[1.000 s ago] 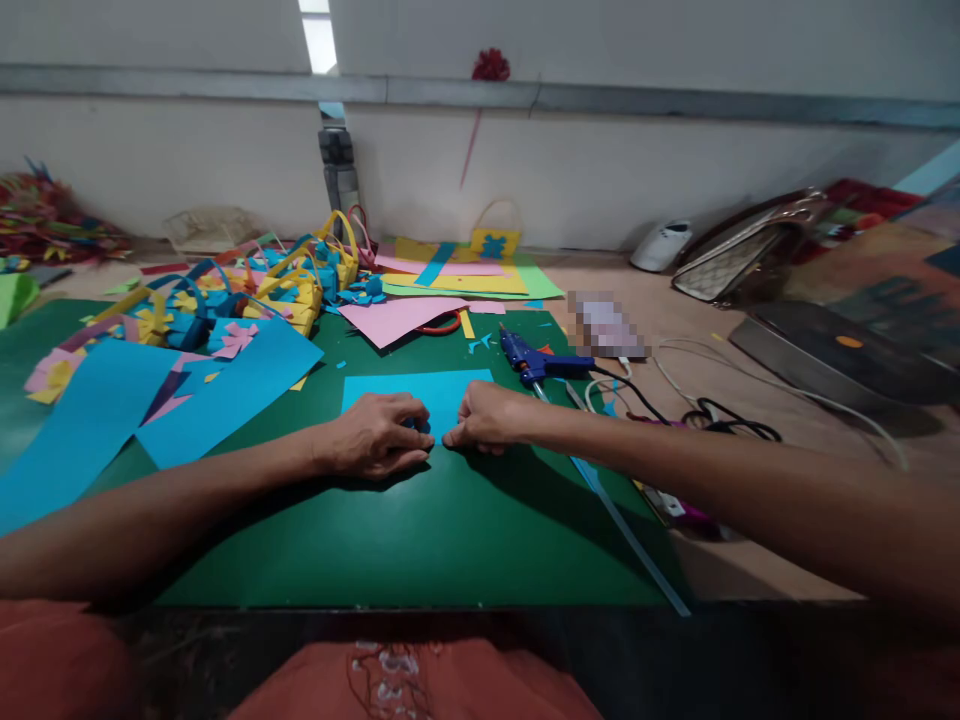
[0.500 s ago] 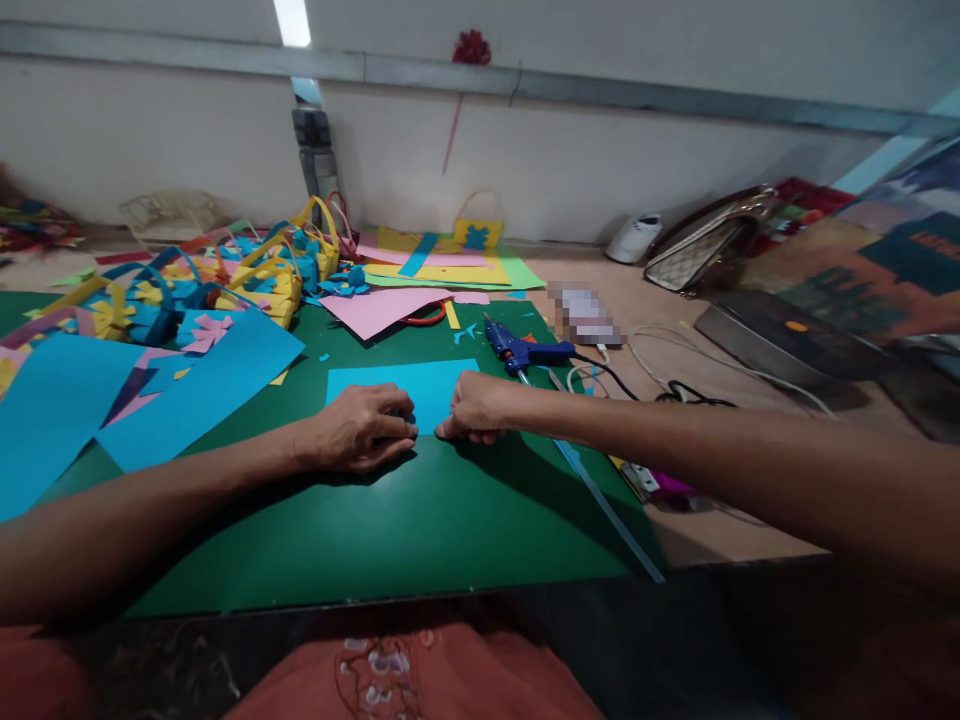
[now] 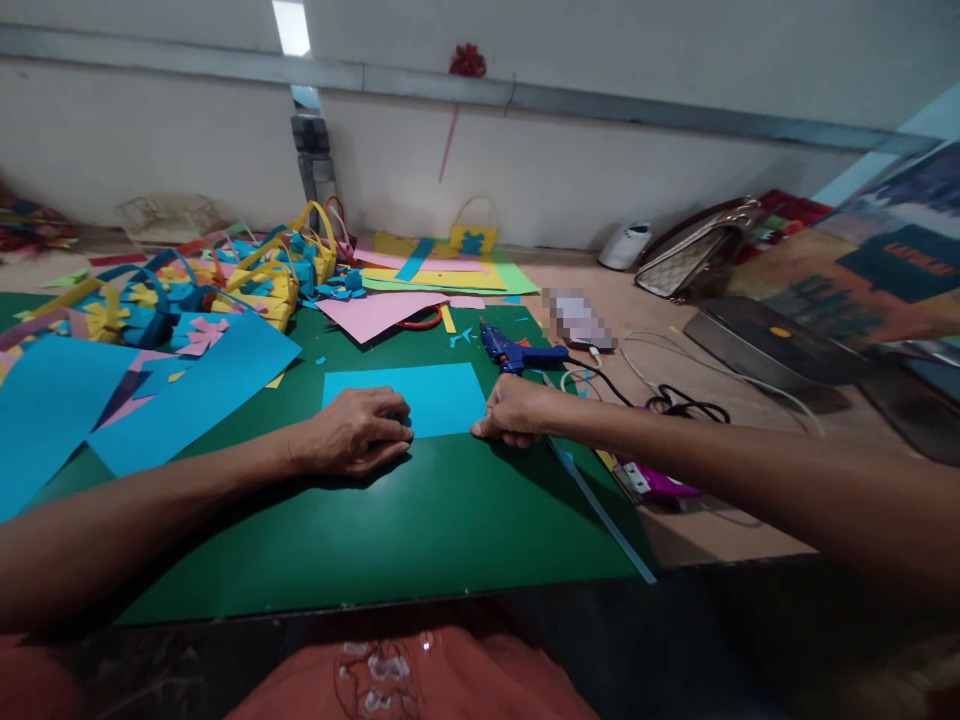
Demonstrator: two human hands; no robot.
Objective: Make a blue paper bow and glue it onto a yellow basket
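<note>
A rectangular sheet of blue paper [image 3: 442,400] lies flat on the green mat [image 3: 360,550]. At its left part, my left hand [image 3: 367,430] rests with curled fingers, the tips on the sheet's near edge. My right hand [image 3: 514,410] is closed like a fist, its thumb pressed down at the near right corner of the same sheet. Just beyond my right hand lies a blue glue gun [image 3: 517,350], its nozzle pointing away to the left. Whatever is under the curled fingers of both hands is hidden.
Small paper baskets [image 3: 277,285] in several colours crowd the far left, behind larger blue sheets [image 3: 202,395]. Pink paper [image 3: 382,315] partly covers red-handled scissors [image 3: 424,320]. A clear strip [image 3: 600,515], cables [image 3: 682,400] and a blurred-out phone [image 3: 577,318] lie on the right.
My right hand has slid rightward along the near edge of the blue paper to its corner, uncovering more of the sheet. The left hand holds its place.
</note>
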